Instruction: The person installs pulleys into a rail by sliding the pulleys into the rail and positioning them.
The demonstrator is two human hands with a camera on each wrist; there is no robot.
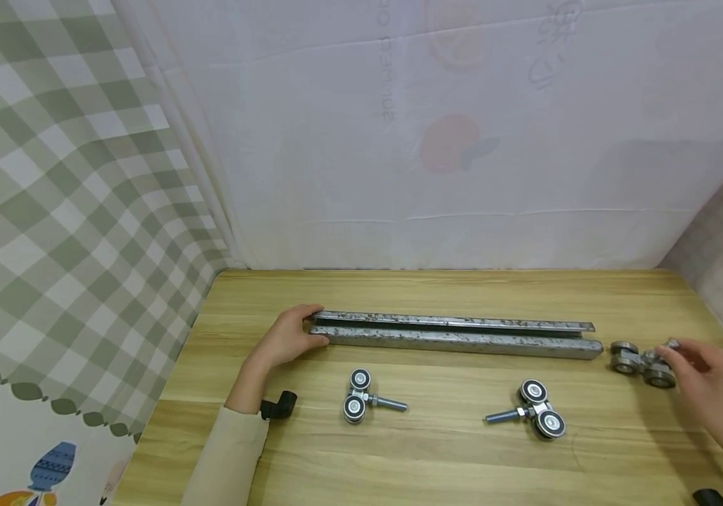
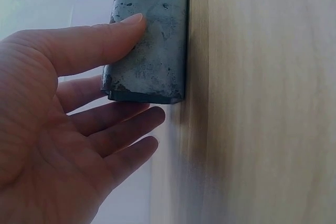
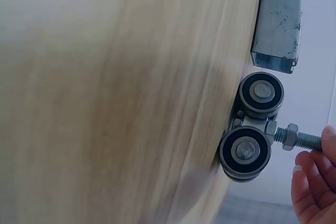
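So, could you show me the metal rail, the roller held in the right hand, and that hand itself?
Metal rail (image 1: 456, 340): head view, on its near long side.
Held roller (image 3: 255, 124): right wrist view, on the metal body between its wheels.
Right hand (image 1: 717, 383): head view, on the back of the hand.

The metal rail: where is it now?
In the head view, the metal rail lies across the table, its left end pinched by the left hand, its right end just short of the roller in the right hand.

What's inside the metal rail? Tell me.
The metal rail shows only a dark hollow through its long slot; its walls cover the rest, so anything deeper can't be seen.
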